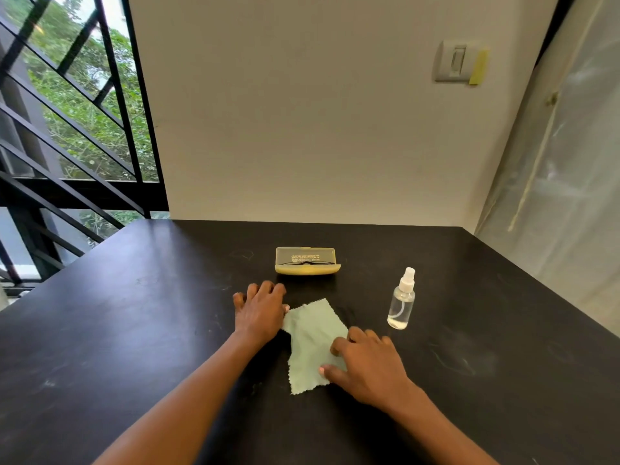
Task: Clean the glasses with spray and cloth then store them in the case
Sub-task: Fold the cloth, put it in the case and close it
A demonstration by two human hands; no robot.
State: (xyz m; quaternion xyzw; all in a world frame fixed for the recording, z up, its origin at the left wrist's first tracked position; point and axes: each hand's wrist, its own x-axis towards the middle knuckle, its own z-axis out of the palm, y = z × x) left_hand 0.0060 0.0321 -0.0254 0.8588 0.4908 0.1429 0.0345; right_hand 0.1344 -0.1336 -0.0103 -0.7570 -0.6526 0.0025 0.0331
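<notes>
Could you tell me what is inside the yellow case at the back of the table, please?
Through the clear lid of the yellow case, dark glasses show faintly; the printed lid and yellow base hide most of them.

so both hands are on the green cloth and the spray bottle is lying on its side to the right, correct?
Not quite: the spray bottle stands upright, not on its side, as the head view shows. The rest holds: left hand and right hand both touch the green cloth, bottle to the right.
</notes>
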